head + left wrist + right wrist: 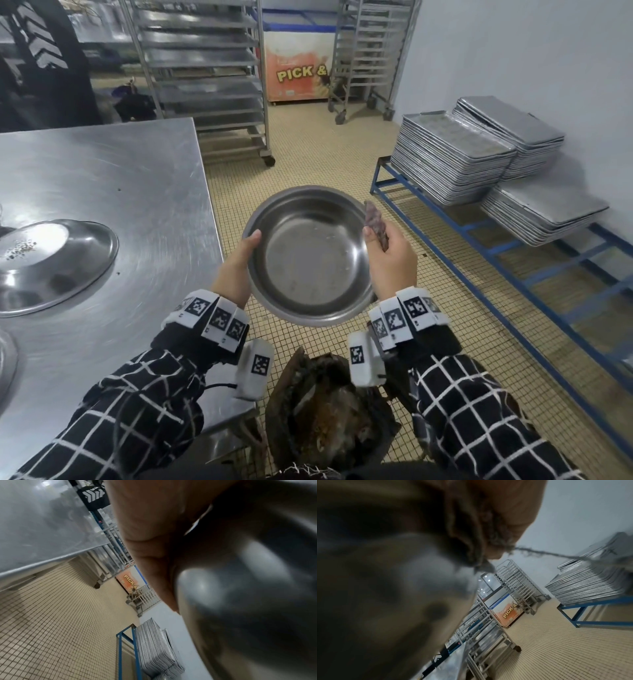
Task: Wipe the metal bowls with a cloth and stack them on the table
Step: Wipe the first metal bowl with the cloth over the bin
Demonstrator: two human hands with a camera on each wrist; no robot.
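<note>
I hold a round metal bowl point(308, 253) open side up over the tiled floor, just right of the steel table point(113, 178). My left hand point(241, 255) grips its left rim, thumb hooked over the edge. My right hand point(387, 253) holds the right rim and pinches a dark cloth point(375, 224) against it. In the left wrist view the bowl's blurred outer wall point(248, 588) fills the right side beside my palm point(154, 520). The right wrist view shows the bowl point(385, 588) and the frayed cloth point(471, 540) under my hand. An upturned metal bowl point(51, 263) lies on the table.
Another bowl's rim point(5, 359) shows at the table's left edge. A blue frame point(513, 246) with stacked metal trays point(455, 154) stands on the right. Wheeled tray racks point(205, 75) and a freezer point(298, 72) stand behind. A dark bin point(325, 418) sits below my arms.
</note>
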